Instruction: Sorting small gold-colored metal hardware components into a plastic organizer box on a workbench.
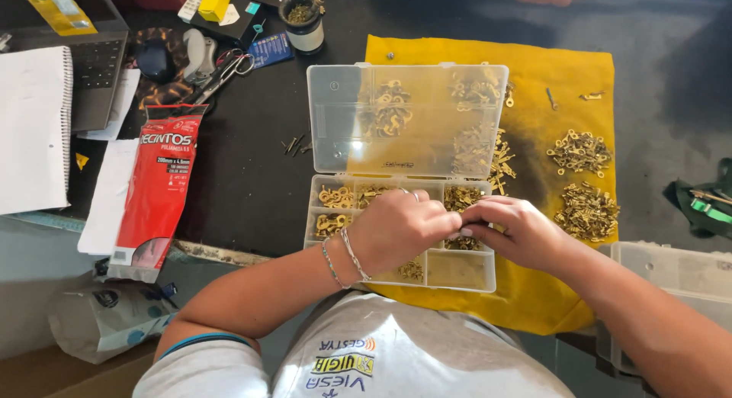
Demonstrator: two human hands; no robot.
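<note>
While both hands are brought together over the organiser, a small part is pinched between their fingertips; its long axis cannot be told, since it is hidden. The left hand is curled shut over the box's middle compartments, and the right hand is closed toward it from the box's right edge, the tips touching. Brass terminals are seen in the compartments at the box's left. Behind the box its clear lid is laid open. Under the box a yellow cloth is spread on a dark bench, with loose terminal heaps to the box's right.
</note>
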